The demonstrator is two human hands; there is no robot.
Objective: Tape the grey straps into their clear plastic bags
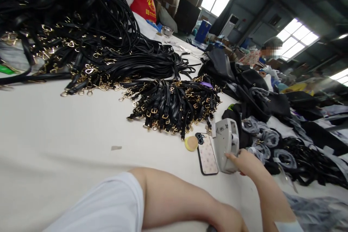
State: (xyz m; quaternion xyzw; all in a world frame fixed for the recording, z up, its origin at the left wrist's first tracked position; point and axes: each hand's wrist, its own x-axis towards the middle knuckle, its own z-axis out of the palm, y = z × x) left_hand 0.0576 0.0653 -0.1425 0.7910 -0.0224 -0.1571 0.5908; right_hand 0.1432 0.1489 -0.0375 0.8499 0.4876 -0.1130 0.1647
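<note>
My right hand (246, 163) reaches in from the lower right and grips the near end of a pale grey hand-held device (225, 141) that lies on the white table (67, 145). Just left of the device a phone (207, 154) in a patterned case lies face down, with a small round tan disc (191, 143) beside it. My left arm (176, 199), in a white short sleeve, lies across the bottom of the view. Its hand is cut off by the lower edge.
A bundle of short black straps with gold buckles (174, 103) lies beyond the phone. A large heap of long black straps (81, 40) fills the far left. Dark bags and wrapped pieces (261, 98) crowd the right. Another person (258, 56) works at the far end.
</note>
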